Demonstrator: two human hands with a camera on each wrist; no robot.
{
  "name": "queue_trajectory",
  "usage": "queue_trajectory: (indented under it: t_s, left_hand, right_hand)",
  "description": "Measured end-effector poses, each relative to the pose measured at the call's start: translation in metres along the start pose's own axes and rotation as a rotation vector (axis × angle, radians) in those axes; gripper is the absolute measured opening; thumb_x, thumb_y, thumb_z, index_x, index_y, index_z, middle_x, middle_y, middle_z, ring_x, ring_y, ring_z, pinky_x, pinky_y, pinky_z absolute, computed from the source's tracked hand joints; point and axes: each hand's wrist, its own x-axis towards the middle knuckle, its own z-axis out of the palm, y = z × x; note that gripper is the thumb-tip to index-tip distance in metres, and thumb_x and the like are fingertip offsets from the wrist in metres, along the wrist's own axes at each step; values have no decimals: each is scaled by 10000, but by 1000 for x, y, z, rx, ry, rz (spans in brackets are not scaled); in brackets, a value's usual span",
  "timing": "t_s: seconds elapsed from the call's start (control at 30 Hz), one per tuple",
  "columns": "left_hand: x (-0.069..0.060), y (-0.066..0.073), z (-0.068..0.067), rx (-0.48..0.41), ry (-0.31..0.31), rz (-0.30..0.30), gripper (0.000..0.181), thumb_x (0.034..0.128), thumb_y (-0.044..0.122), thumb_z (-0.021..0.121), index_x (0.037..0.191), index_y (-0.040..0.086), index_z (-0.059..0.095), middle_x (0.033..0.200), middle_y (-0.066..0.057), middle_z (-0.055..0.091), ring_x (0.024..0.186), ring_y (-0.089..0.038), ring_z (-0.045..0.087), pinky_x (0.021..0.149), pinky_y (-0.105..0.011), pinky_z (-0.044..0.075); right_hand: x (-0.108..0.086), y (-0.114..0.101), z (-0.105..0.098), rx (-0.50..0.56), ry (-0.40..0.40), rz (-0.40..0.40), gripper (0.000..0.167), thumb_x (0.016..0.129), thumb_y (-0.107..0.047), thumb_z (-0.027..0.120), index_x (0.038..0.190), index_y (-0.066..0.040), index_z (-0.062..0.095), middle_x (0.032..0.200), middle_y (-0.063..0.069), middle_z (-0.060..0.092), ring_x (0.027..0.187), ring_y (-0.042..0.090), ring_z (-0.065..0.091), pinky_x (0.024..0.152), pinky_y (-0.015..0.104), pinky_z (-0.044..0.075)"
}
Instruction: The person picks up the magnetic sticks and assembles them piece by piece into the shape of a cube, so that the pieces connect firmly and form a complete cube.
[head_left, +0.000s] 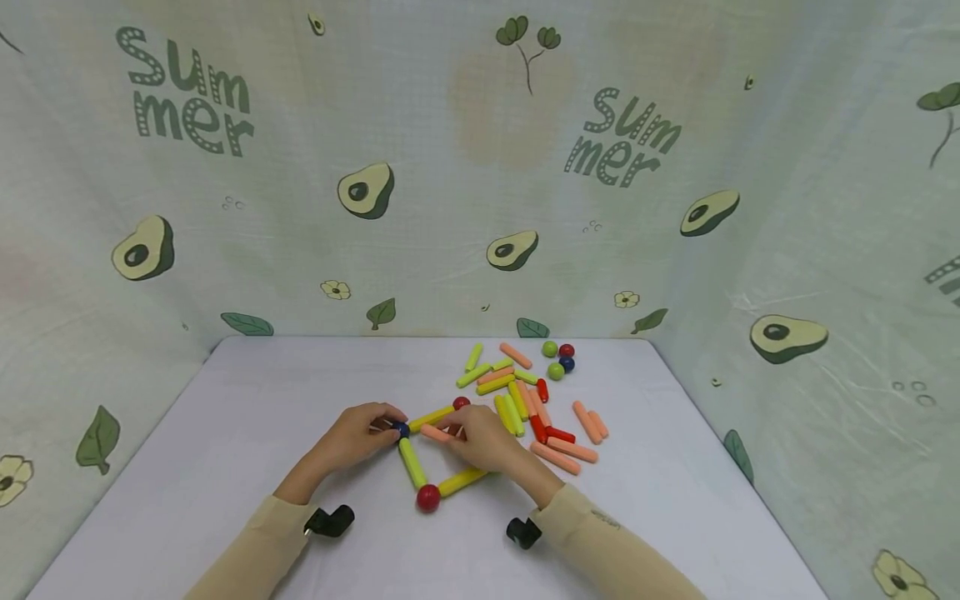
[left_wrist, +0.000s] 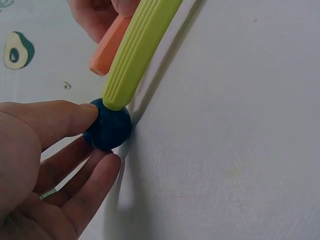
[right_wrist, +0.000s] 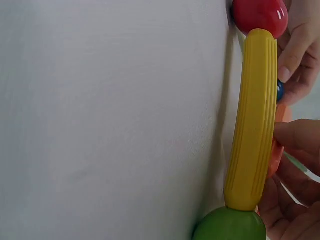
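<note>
My left hand (head_left: 343, 435) pinches a dark blue ball (left_wrist: 107, 127) between thumb and fingers. From that ball a lime stick (head_left: 412, 463) runs to a near red ball (head_left: 428, 498), and a yellow stick (head_left: 431, 418) leads to a far red ball (head_left: 461, 403). Another yellow stick (right_wrist: 252, 120) joins the near red ball to a green ball (right_wrist: 230, 225), which my right hand hides in the head view. My right hand (head_left: 483, 437) holds a salmon-orange stick (head_left: 435, 432) with its free end toward the blue ball, apart from it.
Right of the joined pieces lie several loose sticks, among them orange (head_left: 555, 458), red (head_left: 560, 435), yellow (head_left: 495, 384) and lime (head_left: 474, 357). Loose green (head_left: 556, 372), red (head_left: 567, 351) and blue (head_left: 567, 364) balls sit at the back. A patterned cloth (head_left: 435, 275) stands behind the white table (head_left: 300, 375).
</note>
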Motion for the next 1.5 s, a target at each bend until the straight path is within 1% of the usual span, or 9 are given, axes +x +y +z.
queue_trajectory:
  t_s: [0.27, 0.43, 0.57, 0.73, 0.93, 1.03, 1.13, 1.3, 1.5]
  left_hand:
    - [-1, 0, -1, -9, -14, 35, 201, 1003, 111, 732, 1202, 140, 749, 1176, -2, 734, 1073, -194, 707, 950, -432, 597]
    - [0, 0, -1, -5, -20, 35, 203, 1004, 122, 734, 1205, 148, 748, 1184, 12, 732, 1085, -192, 699, 968, -443, 590]
    - [0, 1, -2, -3, -35, 62, 221, 1003, 114, 731, 1223, 134, 738, 1198, -6, 718, 1086, -207, 697, 964, -447, 592]
    - [4, 3, 1, 45, -61, 128, 240, 1000, 153, 749, 1240, 171, 739, 1214, -8, 682, 1088, -198, 671, 955, -428, 585]
    - [12, 10, 5, 140, -64, 190, 129, 974, 237, 790, 1103, 233, 788, 1111, 39, 684, 1029, -175, 636, 917, -427, 544]
    - [15, 14, 7, 177, -61, 178, 105, 956, 258, 807, 1060, 249, 795, 1073, 44, 677, 990, -162, 634, 889, -418, 536]
    - [17, 16, 9, 200, -61, 134, 110, 939, 281, 821, 1046, 267, 803, 1050, 48, 656, 944, -140, 611, 852, -397, 522]
    - [19, 17, 10, 199, -66, 83, 85, 927, 293, 832, 1007, 279, 807, 1051, 45, 643, 948, -138, 600, 873, -432, 527]
    - [18, 18, 11, 215, -68, 31, 112, 925, 320, 849, 1021, 286, 803, 1068, 51, 641, 960, -146, 592, 913, -448, 530]
  right_hand:
    - [7, -6, 10, -40, 3, -48, 241, 962, -67, 766, 1194, -119, 809, 969, -19, 758, 753, 41, 578, 674, 190, 504]
    - [9, -6, 13, -32, 2, -57, 214, 959, -60, 765, 1163, -101, 813, 942, -13, 753, 732, 40, 570, 662, 188, 498]
    - [10, -4, 15, -20, 6, -64, 194, 957, -57, 761, 1139, -93, 818, 923, -17, 752, 714, 40, 567, 650, 186, 495]
    - [9, -5, 15, -31, 17, -69, 174, 968, -93, 769, 1134, -102, 821, 956, -26, 759, 736, 34, 569, 674, 185, 497]
    - [9, -6, 13, -44, 38, -72, 152, 983, -137, 771, 1122, -119, 829, 936, -44, 758, 740, 44, 560, 703, 194, 487]
    - [9, -4, 14, -34, 49, -78, 143, 984, -140, 772, 1111, -122, 834, 930, -53, 760, 726, 41, 560, 683, 192, 491]
    - [10, -3, 14, -21, 56, -85, 136, 986, -142, 771, 1104, -118, 836, 949, -49, 770, 722, 35, 566, 676, 186, 500]
    - [6, -1, 10, -12, 57, -87, 161, 987, -162, 774, 1131, -114, 827, 971, -42, 764, 753, 38, 583, 698, 191, 518]
    - [-5, 17, -22, 1, 86, -4, 229, 1001, -171, 753, 1211, -89, 794, 1074, -13, 752, 887, 101, 630, 782, 246, 558]
